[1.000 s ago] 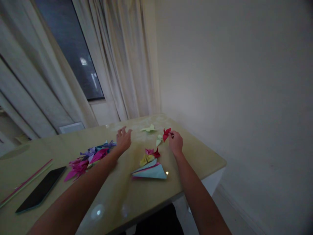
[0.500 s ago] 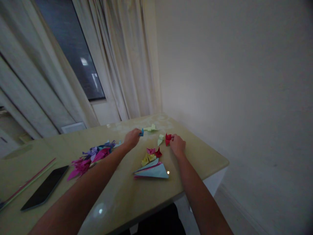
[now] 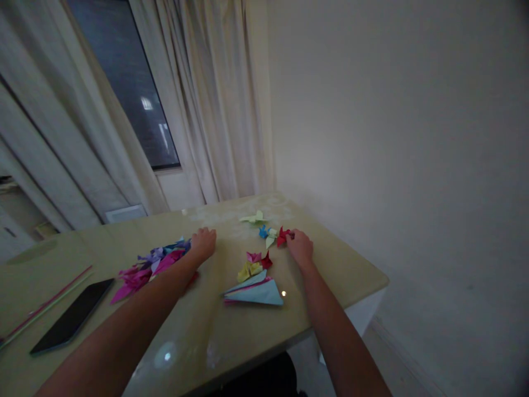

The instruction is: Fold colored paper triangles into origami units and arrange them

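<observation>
My right hand (image 3: 301, 246) pinches a red folded-paper figure (image 3: 283, 236) at the right of the table. Beside that figure sit a pale green folded-paper piece (image 3: 270, 238) and a small blue one (image 3: 263, 231). My left hand (image 3: 204, 242) is over the far end of a pile of folded paper (image 3: 155, 260) in pink, purple and blue. Its fingers are loosely bent, partly out of sight, and nothing shows in them. Nearer to me lie yellow folded paper (image 3: 249, 271), a pink piece (image 3: 253, 257), a dark red piece (image 3: 266, 260) and a light blue paper plane (image 3: 260, 292).
Another pale green folded piece (image 3: 253, 218) lies farther back. A black phone (image 3: 73, 317) and thin red and green sticks (image 3: 52, 302) are on the left. The table (image 3: 343, 275) meets the wall at right, with curtains (image 3: 219, 110) behind.
My left hand has set the blue paper figure down beside the pale green piece and moved back left to the pile. My right hand stays on the red figure, which has shifted slightly left.
</observation>
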`<state>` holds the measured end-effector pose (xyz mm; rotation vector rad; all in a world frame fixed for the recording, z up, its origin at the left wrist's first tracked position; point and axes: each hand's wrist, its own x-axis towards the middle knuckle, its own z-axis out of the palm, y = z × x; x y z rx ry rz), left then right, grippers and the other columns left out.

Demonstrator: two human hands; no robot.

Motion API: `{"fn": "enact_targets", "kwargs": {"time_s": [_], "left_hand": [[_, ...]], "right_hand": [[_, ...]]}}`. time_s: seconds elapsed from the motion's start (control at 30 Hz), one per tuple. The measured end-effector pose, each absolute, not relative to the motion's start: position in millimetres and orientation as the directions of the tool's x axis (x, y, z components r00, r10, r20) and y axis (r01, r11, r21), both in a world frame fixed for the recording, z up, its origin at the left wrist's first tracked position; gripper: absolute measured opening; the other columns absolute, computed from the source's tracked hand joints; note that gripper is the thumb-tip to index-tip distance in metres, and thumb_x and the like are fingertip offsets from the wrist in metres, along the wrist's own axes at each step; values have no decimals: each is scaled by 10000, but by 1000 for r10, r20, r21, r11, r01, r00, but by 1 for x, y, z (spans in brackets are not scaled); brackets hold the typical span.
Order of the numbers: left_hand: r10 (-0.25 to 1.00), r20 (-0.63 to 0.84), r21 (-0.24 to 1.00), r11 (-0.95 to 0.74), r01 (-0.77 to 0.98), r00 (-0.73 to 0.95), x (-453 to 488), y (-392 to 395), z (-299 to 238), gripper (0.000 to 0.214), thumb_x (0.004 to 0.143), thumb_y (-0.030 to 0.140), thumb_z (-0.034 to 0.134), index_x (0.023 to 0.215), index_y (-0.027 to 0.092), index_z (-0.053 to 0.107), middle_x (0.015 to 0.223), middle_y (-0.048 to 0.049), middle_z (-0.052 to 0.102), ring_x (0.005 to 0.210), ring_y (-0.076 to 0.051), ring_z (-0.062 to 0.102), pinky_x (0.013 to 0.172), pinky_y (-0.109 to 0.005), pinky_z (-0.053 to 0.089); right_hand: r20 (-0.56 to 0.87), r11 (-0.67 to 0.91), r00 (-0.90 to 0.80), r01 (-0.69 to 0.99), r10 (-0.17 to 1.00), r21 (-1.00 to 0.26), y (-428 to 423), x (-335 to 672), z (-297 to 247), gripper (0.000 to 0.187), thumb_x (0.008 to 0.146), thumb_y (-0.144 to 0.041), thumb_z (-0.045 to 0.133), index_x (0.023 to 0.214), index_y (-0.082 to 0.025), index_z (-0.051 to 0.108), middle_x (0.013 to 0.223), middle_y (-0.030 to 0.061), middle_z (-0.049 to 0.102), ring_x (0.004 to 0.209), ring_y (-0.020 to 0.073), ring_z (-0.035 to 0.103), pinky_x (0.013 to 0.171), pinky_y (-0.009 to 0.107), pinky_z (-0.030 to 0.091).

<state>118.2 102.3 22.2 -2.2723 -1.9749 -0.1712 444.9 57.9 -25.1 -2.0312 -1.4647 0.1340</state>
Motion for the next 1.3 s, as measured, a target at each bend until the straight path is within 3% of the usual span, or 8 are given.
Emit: {"fn": "enact_targets", "kwargs": {"time_s": [0.17, 0.43, 0.63, 0.77, 0.9, 1.0, 1.13, 1.3], "left_hand": [[973, 150, 18, -180, 984, 175, 120, 106, 18, 314, 875, 46, 491, 1072, 149, 713, 1075, -175, 712, 1066, -287, 686, 936, -419, 533], [885, 277, 91, -411, 907, 373, 192, 104, 25, 420, 1058, 354, 429, 1465, 304, 521, 1422, -75, 598, 1257, -179, 601, 1058, -291, 462], [965, 240, 61, -123, 991, 105, 108, 93, 26, 273, 896, 170, 543, 1114, 136, 705, 1195, -249, 676, 1239, -405, 580, 1030, -590, 434], [976, 216, 124, -62, 990, 35, 55, 90, 25, 136, 799, 95, 594, 808, 162, 712, 949, -192, 729, 1112, -366, 651, 982, -534, 479], [949, 312, 267, -120, 956, 32, 46, 94, 33, 167, 817, 110, 586, 753, 198, 713, 1033, -140, 756, 1157, -311, 647, 1057, -465, 460], [909, 416, 437, -177, 882, -24, 57, 105, 45, 197, 898, 215, 546, 941, 187, 736, 1141, -130, 754, 1141, -283, 670, 1046, -447, 497], [890, 451, 662, -282, 695, -69, 86, 117, 52, 350, 975, 359, 497, 1189, 121, 639, 1034, -137, 777, 911, -222, 747, 858, -394, 603], [916, 397, 831, -386, 400, 61, 124, 111, 35, 562, 860, 572, 682, 1222, 148, 607, 1024, -114, 781, 834, -200, 771, 811, -387, 637]], "right_hand": [[327, -169, 364, 852, 872, -495, 61, 441, -23, 250, 1020, -308, 552, 1050, -217, 783, 1041, 118, 780, 903, 216, 719, 763, 298, 448], [305, -162, 337, 863, 891, -479, 48, 446, -20, 223, 1008, -291, 572, 1029, -211, 779, 1046, 99, 786, 938, 225, 724, 717, 287, 421], [302, -165, 324, 877, 896, -452, 52, 445, -23, 218, 996, -270, 571, 1040, -222, 779, 1068, 101, 783, 952, 228, 721, 725, 291, 429], [300, -191, 347, 874, 889, -446, 51, 446, -21, 216, 984, -294, 583, 1008, -234, 789, 1039, 110, 781, 920, 236, 723, 753, 306, 438], [334, -225, 406, 855, 851, -467, 46, 447, -13, 230, 993, -330, 580, 955, -203, 768, 990, 123, 759, 866, 236, 706, 765, 321, 436], [455, -100, 395, 832, 798, -546, 45, 439, -8, 205, 997, -318, 562, 988, -192, 723, 1021, 104, 731, 859, 213, 677, 789, 311, 441], [565, 212, 254, 747, 785, -630, 44, 417, -9, 229, 1016, -348, 512, 966, -202, 682, 983, 69, 703, 848, 193, 643, 793, 283, 455], [628, 437, 79, 652, 774, -620, 44, 394, -16, 235, 1038, -347, 495, 978, -211, 678, 946, 45, 697, 871, 191, 632, 831, 289, 463]]}}
